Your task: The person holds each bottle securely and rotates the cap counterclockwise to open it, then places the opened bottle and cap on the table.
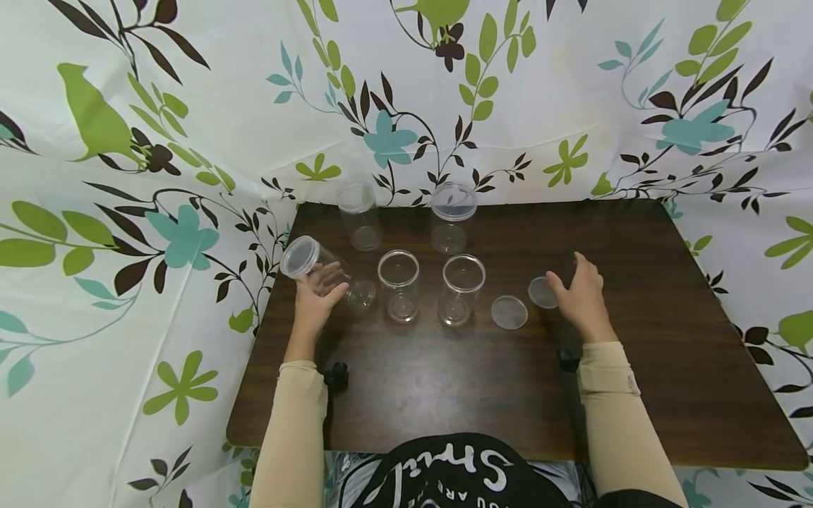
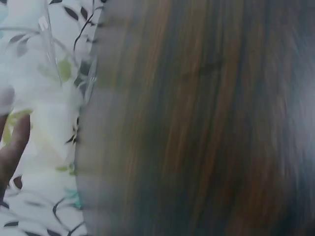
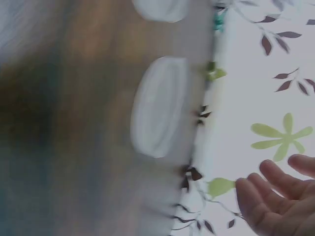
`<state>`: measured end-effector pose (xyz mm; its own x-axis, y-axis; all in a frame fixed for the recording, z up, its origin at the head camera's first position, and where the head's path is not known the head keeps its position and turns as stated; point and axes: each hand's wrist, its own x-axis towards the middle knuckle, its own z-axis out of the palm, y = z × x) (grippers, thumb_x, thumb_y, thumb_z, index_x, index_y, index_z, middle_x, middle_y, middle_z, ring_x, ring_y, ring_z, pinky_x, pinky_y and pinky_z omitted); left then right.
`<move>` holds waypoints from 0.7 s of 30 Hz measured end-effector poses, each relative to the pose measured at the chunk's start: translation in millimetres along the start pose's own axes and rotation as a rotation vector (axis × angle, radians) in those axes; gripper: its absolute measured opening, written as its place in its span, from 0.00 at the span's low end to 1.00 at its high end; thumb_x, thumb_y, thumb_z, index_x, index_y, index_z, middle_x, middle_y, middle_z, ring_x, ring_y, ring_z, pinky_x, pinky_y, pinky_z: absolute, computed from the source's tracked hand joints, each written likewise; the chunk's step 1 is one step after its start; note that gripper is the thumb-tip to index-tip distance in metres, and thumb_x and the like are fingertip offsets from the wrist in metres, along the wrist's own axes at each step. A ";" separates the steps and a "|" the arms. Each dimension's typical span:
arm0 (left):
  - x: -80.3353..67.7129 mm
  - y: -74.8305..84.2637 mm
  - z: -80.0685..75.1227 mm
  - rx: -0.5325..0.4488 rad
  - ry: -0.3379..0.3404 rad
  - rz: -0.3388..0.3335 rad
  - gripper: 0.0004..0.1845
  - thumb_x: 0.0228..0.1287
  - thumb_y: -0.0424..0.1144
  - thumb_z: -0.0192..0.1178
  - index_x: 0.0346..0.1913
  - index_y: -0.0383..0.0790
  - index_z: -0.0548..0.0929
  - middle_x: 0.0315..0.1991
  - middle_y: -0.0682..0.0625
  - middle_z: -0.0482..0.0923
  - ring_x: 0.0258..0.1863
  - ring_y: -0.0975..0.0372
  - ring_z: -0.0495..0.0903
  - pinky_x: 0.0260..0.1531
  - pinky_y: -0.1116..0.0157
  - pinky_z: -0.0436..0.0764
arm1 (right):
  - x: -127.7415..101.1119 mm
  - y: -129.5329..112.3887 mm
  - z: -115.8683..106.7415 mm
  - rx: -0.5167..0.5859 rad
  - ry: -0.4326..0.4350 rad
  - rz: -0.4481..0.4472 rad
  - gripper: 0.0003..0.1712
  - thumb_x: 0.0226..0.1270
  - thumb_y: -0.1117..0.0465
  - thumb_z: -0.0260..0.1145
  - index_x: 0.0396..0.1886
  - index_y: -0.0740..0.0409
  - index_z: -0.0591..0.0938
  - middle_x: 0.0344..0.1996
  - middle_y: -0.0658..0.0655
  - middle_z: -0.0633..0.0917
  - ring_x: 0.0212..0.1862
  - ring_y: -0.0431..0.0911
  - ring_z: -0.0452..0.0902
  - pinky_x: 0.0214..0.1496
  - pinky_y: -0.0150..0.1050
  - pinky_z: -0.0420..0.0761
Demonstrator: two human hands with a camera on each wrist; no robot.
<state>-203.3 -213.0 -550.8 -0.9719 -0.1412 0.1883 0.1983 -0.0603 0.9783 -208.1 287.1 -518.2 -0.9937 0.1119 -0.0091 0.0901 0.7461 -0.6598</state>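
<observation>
My left hand (image 1: 312,303) grips a clear, lidded jar (image 1: 360,293) at the table's left side, thumb on the near side. The jar leans, its lid (image 1: 298,257) toward the upper left. Only some fingers (image 2: 15,142) show in the left wrist view. Over the right part of the table, my right hand (image 1: 582,302) holds nothing, its fingers loosely extended and thumb apart. Beside its thumb lies a round clear lid (image 1: 542,292), with another lid (image 1: 509,312) to the left. Two uncovered jars, one left (image 1: 401,286) and one right (image 1: 460,289), stand mid-table.
Behind the uncovered jars stand two more clear jars, a left one (image 1: 360,219) and a right one with a lid on (image 1: 454,219). The dark wooden table (image 1: 432,395) meets a leaf-patterned cloth (image 1: 241,70) at its back and left.
</observation>
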 end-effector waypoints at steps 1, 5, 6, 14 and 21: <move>-3.6 3.0 -3.0 -0.021 -0.013 0.035 0.33 0.63 0.19 0.63 0.66 0.28 0.57 0.62 0.35 0.78 0.60 0.48 0.79 0.62 0.56 0.75 | -2.5 -5.1 -2.3 0.024 0.049 -0.016 0.47 0.79 0.42 0.52 0.80 0.67 0.47 0.73 0.77 0.56 0.71 0.74 0.51 0.63 0.71 0.62; -18.1 9.4 -15.5 -0.048 -0.069 0.159 0.28 0.64 0.21 0.62 0.63 0.34 0.63 0.51 0.47 0.82 0.51 0.60 0.81 0.52 0.67 0.78 | -10.3 -30.1 -8.8 0.150 0.258 -0.104 0.36 0.79 0.51 0.55 0.77 0.64 0.60 0.67 0.69 0.69 0.66 0.63 0.64 0.60 0.59 0.70; -21.6 10.5 -17.4 -0.069 -0.079 0.179 0.29 0.63 0.22 0.62 0.64 0.36 0.64 0.50 0.50 0.82 0.50 0.60 0.80 0.51 0.68 0.78 | -13.1 -39.0 -9.2 0.187 0.315 -0.139 0.32 0.78 0.54 0.56 0.75 0.63 0.64 0.64 0.67 0.72 0.63 0.59 0.68 0.58 0.53 0.72; -50.1 17.7 -4.8 -0.127 -0.147 0.185 0.36 0.55 0.22 0.66 0.65 0.43 0.64 0.50 0.50 0.80 0.50 0.60 0.80 0.50 0.70 0.78 | -59.2 -129.0 14.5 0.366 0.419 -0.669 0.19 0.69 0.70 0.61 0.59 0.68 0.80 0.46 0.62 0.85 0.43 0.48 0.79 0.47 0.32 0.76; -67.0 13.6 11.2 -0.129 -0.154 0.227 0.45 0.53 0.33 0.78 0.68 0.29 0.60 0.54 0.46 0.78 0.54 0.58 0.81 0.54 0.68 0.78 | -95.2 -187.1 69.8 0.367 -0.045 -0.873 0.27 0.69 0.66 0.66 0.67 0.65 0.74 0.60 0.60 0.81 0.62 0.52 0.77 0.66 0.44 0.73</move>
<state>-136.9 -193.2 -549.2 -0.9067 -0.0144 0.4216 0.4177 -0.1705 0.8925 -135.0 91.1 -446.4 -0.7021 -0.4198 0.5753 -0.7055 0.3003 -0.6419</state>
